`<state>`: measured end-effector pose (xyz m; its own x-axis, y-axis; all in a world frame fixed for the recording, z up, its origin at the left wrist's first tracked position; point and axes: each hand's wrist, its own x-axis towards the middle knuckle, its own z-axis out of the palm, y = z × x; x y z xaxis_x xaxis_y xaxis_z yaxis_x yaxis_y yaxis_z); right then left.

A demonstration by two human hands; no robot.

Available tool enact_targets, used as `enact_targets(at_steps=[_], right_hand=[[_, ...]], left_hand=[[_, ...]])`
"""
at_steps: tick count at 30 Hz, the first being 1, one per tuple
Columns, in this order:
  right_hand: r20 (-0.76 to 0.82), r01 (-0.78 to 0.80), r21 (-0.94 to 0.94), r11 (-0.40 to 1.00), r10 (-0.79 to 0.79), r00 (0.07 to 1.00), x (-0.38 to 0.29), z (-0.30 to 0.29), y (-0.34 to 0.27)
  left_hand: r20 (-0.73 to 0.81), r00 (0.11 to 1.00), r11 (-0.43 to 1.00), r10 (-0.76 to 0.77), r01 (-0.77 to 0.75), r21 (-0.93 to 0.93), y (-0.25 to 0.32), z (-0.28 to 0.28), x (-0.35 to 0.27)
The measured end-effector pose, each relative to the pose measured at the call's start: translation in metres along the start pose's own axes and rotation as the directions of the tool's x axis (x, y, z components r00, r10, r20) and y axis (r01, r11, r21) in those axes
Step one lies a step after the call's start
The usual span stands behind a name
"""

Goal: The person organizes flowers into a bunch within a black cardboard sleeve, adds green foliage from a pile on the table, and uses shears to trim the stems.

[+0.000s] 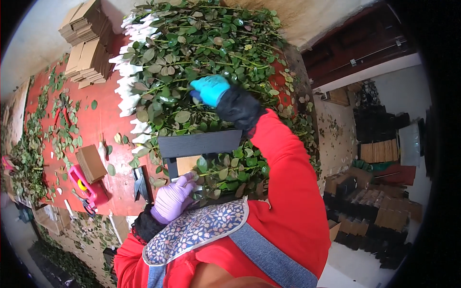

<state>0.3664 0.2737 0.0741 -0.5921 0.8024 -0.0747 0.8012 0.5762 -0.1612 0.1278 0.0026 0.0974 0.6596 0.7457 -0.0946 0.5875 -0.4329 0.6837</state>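
Note:
My left hand (174,198), in a lilac glove, is low beside the black stand (200,143). Its fingers rest at the left end of a bunch of leafy rose stems (230,172); whether they grip it is hidden. Farther out, my right hand (210,90), in a turquoise glove, reaches down onto a large pile of rose stems (201,46). Its fingers are bent among the leaves, and their tips cannot be seen clearly. White net sleeves (128,88) cover the flower heads along the pile's left side.
The red tabletop (97,122) bears a black stapler (141,184), a pink tape dispenser (88,187), scissors (84,203), cardboard pieces (90,163) and red-handled pruners (62,113). Stacked cardboard (88,57) stands at the back left. Loose leaves (27,172) heap at the left.

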Motion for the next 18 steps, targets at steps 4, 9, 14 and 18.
enact_targets(at_steps=[4, 9, 14, 18], right_hand=[[0.044, 0.013, 0.148, 0.989, -0.019, 0.999, -0.025, -0.092, 0.000], [0.224, -0.197, 0.582, 0.789, 0.077, 0.972, -0.020, -0.093, 0.046], [0.439, -0.093, 0.266, 0.960, -0.035, 0.898, -0.029, -0.038, 0.014], [0.248, 0.022, 0.071, 0.997, -0.039, 0.968, -0.032, 0.004, 0.008]], left_hand=[[0.015, 1.000, 0.998, -0.020, 0.019, 0.059, 0.001, 0.001, 0.001], [-0.012, 1.000, 1.000, 0.018, -0.017, 0.017, 0.000, 0.006, 0.001], [-0.095, 0.994, 0.999, 0.044, -0.041, 0.031, 0.000, 0.005, -0.003], [-0.030, 0.999, 1.000, 0.016, -0.017, -0.022, -0.005, 0.012, -0.003]])
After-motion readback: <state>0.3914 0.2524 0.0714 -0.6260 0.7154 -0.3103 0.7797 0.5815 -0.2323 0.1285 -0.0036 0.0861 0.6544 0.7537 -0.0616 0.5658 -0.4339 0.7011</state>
